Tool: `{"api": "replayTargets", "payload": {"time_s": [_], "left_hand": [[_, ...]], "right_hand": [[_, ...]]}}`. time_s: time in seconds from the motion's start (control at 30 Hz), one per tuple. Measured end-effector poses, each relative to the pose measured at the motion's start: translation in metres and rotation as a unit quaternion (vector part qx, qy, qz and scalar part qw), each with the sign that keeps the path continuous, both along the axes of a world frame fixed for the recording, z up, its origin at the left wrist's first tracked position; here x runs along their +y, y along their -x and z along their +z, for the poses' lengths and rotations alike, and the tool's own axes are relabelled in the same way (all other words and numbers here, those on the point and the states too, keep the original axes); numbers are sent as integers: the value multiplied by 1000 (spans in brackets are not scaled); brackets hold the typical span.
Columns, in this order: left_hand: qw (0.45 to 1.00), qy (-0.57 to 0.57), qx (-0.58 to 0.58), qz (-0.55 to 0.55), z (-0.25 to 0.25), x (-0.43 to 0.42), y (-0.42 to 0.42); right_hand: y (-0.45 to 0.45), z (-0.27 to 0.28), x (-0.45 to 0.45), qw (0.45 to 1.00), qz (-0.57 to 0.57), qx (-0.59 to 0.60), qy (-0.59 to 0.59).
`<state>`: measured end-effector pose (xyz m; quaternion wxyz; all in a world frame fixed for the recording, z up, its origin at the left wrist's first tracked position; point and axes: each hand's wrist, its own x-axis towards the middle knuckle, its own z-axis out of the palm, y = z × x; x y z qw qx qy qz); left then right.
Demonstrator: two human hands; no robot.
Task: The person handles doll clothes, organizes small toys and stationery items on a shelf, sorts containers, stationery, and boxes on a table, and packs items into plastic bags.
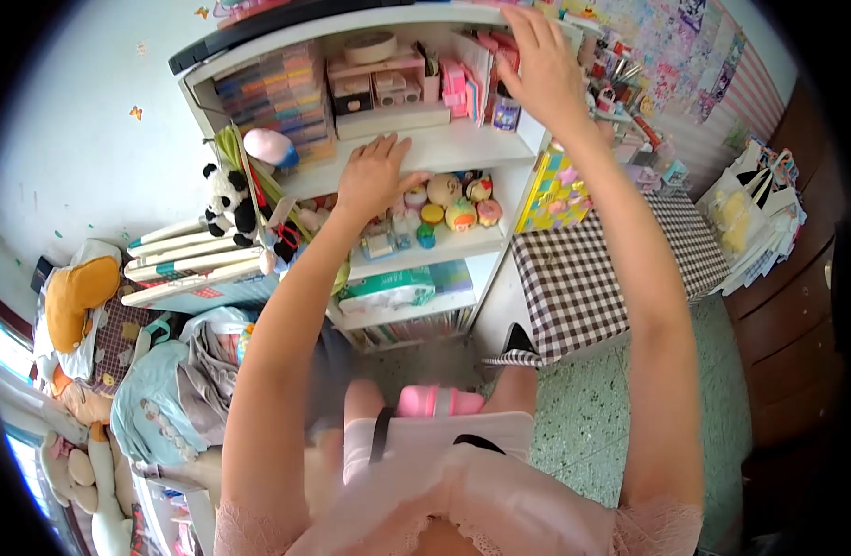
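My left hand (377, 178) lies on the front edge of a white shelf (439, 144), fingers spread, holding nothing. Up at the right top of the shelf unit, my right hand (544, 83) reaches across with its fingers apart, beside pink and white folders (476, 79) and above a dark purple jar (506, 113). Behind my left hand are a pink organizer (424, 79) and stacked clear cases (277, 97). Small round toys (461, 213) sit on the shelf below.
A panda plush (229, 199) hangs at the unit's left side, above white-edged boards (194, 264). To the right stands a table with a checkered cloth (574, 287). Bags (755, 208) stand farther right. Clothes (157, 398) are piled at the left.
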<state>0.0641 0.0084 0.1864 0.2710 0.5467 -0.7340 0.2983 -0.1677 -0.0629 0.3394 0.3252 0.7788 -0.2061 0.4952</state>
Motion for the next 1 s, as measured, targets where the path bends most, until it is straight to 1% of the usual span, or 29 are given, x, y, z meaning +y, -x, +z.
{"api": "replayTargets", "payload": {"time_s": [0.07,0.1,0.13,0.23,0.27,0.4,0.47,0.6,0.7,0.77,0.87,1.0], "left_hand": [[1000,-10,0,3,-2,-1,0],[1000,-8,-2,6,-2,0,0],[1000,-3,-4,7,-1,-1,0],[1000,-4,-13,5,-2,-1,-1],[1000,3,-17,4,-2,-1,-1],[999,-23,-18,19,2,0,1],[999,-29,-14,22,6,2,3],[999,-47,-7,26,10,3,5],[998,-58,-1,24,13,3,6],[998,-62,4,25,13,2,6],[997,-71,17,26,14,3,6],[995,-92,21,31,17,2,5]], "right_hand": [[-1,6,17,999,26,-22,26],[0,4,17,1000,-1,1,-23],[1,3,16,1000,-2,2,-31],[-2,0,14,1000,-3,-11,-3],[-2,0,14,1000,-4,-8,-9],[-6,-1,8,1000,10,-22,0],[-6,0,8,999,-1,-29,15],[-11,4,10,998,16,-46,-25],[-12,1,6,998,-21,-42,-52],[-14,0,1,997,12,-63,-51],[-17,0,-1,995,18,-74,-56],[-21,4,8,996,-14,-65,-55]]}}
